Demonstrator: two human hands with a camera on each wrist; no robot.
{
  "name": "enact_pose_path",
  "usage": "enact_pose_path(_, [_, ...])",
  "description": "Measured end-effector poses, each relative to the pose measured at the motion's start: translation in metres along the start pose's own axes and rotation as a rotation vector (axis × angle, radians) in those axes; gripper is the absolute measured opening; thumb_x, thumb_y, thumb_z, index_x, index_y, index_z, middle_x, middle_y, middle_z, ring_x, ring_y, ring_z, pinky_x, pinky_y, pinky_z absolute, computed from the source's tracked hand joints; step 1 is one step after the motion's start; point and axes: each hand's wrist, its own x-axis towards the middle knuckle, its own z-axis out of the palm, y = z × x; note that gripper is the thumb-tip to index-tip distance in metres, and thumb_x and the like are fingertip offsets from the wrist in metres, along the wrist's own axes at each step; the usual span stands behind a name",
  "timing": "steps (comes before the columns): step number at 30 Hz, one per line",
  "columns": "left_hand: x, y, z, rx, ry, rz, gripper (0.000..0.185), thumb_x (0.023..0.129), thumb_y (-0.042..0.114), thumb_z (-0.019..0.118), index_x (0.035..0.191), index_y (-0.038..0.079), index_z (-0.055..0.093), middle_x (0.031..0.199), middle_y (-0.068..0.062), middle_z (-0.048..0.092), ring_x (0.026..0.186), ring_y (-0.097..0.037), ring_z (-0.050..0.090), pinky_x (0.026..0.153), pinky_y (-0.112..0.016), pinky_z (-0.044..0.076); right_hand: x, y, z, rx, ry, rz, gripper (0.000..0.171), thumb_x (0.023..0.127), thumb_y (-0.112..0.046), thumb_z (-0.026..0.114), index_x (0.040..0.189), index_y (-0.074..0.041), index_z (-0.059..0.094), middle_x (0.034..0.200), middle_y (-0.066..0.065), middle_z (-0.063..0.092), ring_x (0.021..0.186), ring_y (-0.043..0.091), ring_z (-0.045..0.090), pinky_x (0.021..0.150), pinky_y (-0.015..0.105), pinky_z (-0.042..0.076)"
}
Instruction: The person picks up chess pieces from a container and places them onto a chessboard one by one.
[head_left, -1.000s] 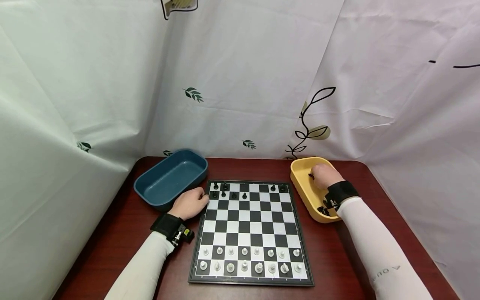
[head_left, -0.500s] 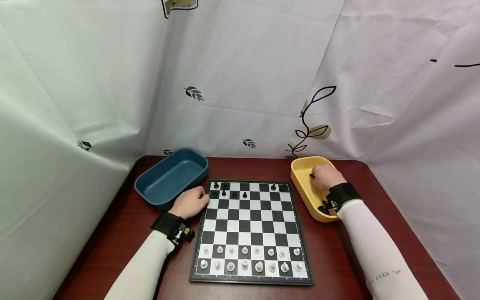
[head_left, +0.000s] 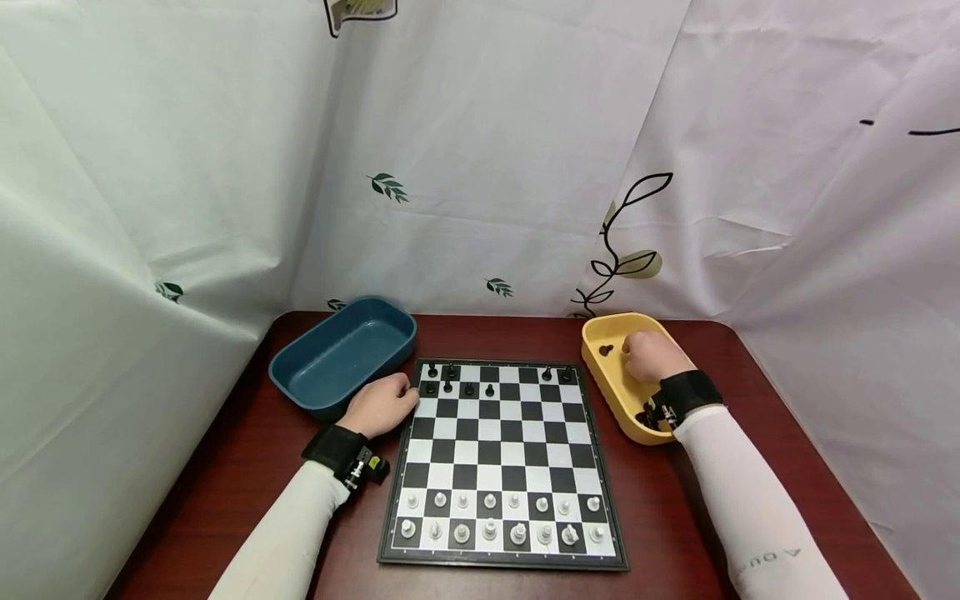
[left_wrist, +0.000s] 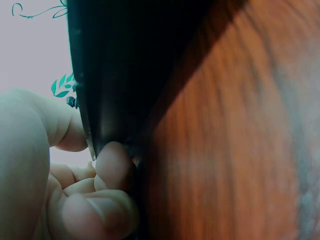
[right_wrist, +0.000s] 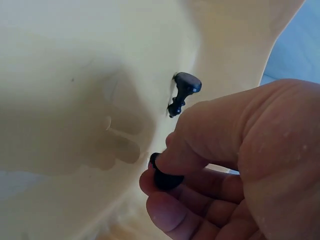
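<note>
My right hand [head_left: 652, 354] is inside the yellow tray [head_left: 619, 385], right of the chessboard. In the right wrist view its thumb and fingers pinch a small black chess piece [right_wrist: 169, 181], partly covered by the fingertips. Another black chess piece [right_wrist: 186, 87] lies on its side close by, against the tray wall. My left hand [head_left: 378, 406] grips the left edge of the chessboard [head_left: 487, 433]; the left wrist view has fingers on both sides of that edge. Several black pieces [head_left: 489, 390] stand on the board's far rows, and white pieces [head_left: 489, 529] fill the two near rows.
A blue tray [head_left: 337, 358] sits behind my left hand with nothing visible inside. More black pieces [head_left: 647, 419] lie at the yellow tray's near end, partly behind the wrist camera. White patterned cloth [head_left: 480, 167] hangs behind the dark red table [head_left: 510, 333].
A black piece that was at my right fingertips now lies apart from them, a little to the left in the yellow tray. My left hand stays on the board's edge.
</note>
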Motion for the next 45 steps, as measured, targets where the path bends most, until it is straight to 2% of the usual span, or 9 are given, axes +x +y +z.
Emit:
enact_pose_path(3, [0.000, 0.000, 0.000, 0.001, -0.001, 0.003, 0.029, 0.107, 0.031, 0.057, 0.082, 0.016, 0.057, 0.074, -0.003, 0.049, 0.064, -0.022, 0.049, 0.066, -0.038, 0.038, -0.003, -0.001, -0.001, 0.016, 0.015, -0.011, 0.035, 0.092, 0.001, 0.060, 0.063, -0.014, 0.049, 0.060, -0.002, 0.040, 0.057, 0.020, 0.044, 0.060, 0.035, 0.036])
enact_pose_path(6, [0.000, 0.000, 0.000, 0.003, -0.001, 0.005, 0.030, 0.107, 0.031, 0.057, 0.082, 0.016, 0.057, 0.073, -0.003, 0.049, 0.064, -0.022, 0.049, 0.067, -0.038, 0.038, -0.005, -0.004, -0.004, 0.025, 0.015, 0.006, 0.037, 0.090, 0.003, 0.060, 0.062, -0.016, 0.045, 0.060, -0.004, 0.037, 0.056, 0.018, 0.042, 0.059, 0.034, 0.034])
enact_pose_path(14, [0.001, -0.001, 0.000, 0.009, 0.001, 0.005, 0.030, 0.108, 0.032, 0.057, 0.083, 0.016, 0.057, 0.074, -0.004, 0.050, 0.065, -0.023, 0.050, 0.067, -0.038, 0.038, -0.010, -0.011, -0.012, 0.045, 0.025, 0.038, 0.017, 0.093, 0.004, 0.067, 0.079, -0.006, 0.067, 0.070, 0.002, 0.052, 0.066, 0.022, 0.048, 0.066, 0.037, 0.038])
enact_pose_path(18, [0.001, -0.001, 0.001, 0.011, 0.005, 0.005, 0.029, 0.107, 0.032, 0.057, 0.083, 0.016, 0.057, 0.074, -0.004, 0.050, 0.065, -0.022, 0.050, 0.067, -0.038, 0.039, -0.012, -0.014, -0.013, 0.038, 0.062, 0.017, 0.022, 0.087, 0.005, 0.068, 0.070, -0.008, 0.065, 0.064, -0.001, 0.046, 0.065, 0.022, 0.046, 0.065, 0.038, 0.036])
enact_pose_path(21, [0.001, -0.001, 0.001, 0.010, 0.007, 0.004, 0.029, 0.107, 0.031, 0.057, 0.082, 0.016, 0.057, 0.074, -0.004, 0.050, 0.065, -0.023, 0.050, 0.067, -0.038, 0.039, -0.013, -0.015, -0.014, 0.022, 0.116, -0.004, 0.016, 0.085, 0.004, 0.074, 0.072, -0.006, 0.071, 0.067, 0.000, 0.059, 0.069, 0.025, 0.056, 0.068, 0.043, 0.047])
enact_pose_path(25, [0.001, -0.001, 0.001, 0.008, 0.003, 0.004, 0.029, 0.107, 0.031, 0.057, 0.083, 0.016, 0.057, 0.074, -0.004, 0.050, 0.065, -0.023, 0.050, 0.067, -0.038, 0.038, -0.015, -0.019, -0.014, 0.033, 0.169, -0.008, 0.006, 0.088, -0.001, 0.084, 0.086, -0.003, 0.079, 0.086, 0.008, 0.076, 0.085, 0.032, 0.070, 0.085, 0.055, 0.057])
enact_pose_path(31, [0.000, -0.001, 0.000, 0.010, 0.002, 0.004, 0.030, 0.107, 0.031, 0.057, 0.082, 0.015, 0.057, 0.073, -0.004, 0.049, 0.064, -0.023, 0.049, 0.067, -0.038, 0.038, -0.019, -0.037, -0.019, 0.074, 0.252, -0.026, 0.014, 0.092, -0.005, 0.089, 0.085, -0.005, 0.076, 0.091, 0.010, 0.070, 0.089, 0.032, 0.066, 0.084, 0.054, 0.053])
enact_pose_path(40, [0.000, -0.003, 0.002, -0.002, 0.000, 0.007, 0.031, 0.107, 0.032, 0.056, 0.081, 0.016, 0.056, 0.072, -0.003, 0.049, 0.062, -0.022, 0.048, 0.065, -0.037, 0.037, -0.020, -0.072, -0.029, 0.055, 0.408, -0.179, 0.011, 0.090, -0.006, 0.092, 0.091, -0.005, 0.081, 0.093, 0.006, 0.067, 0.085, 0.029, 0.070, 0.081, 0.048, 0.059])
enact_pose_path(45, [0.000, -0.003, 0.001, -0.005, 0.000, 0.014, 0.030, 0.107, 0.031, 0.056, 0.081, 0.016, 0.056, 0.072, -0.003, 0.049, 0.063, -0.022, 0.048, 0.065, -0.037, 0.037, -0.021, -0.089, -0.034, 0.037, 0.426, -0.237, 0.009, 0.091, -0.007, 0.092, 0.093, -0.007, 0.083, 0.100, 0.005, 0.071, 0.087, 0.028, 0.073, 0.080, 0.047, 0.060])
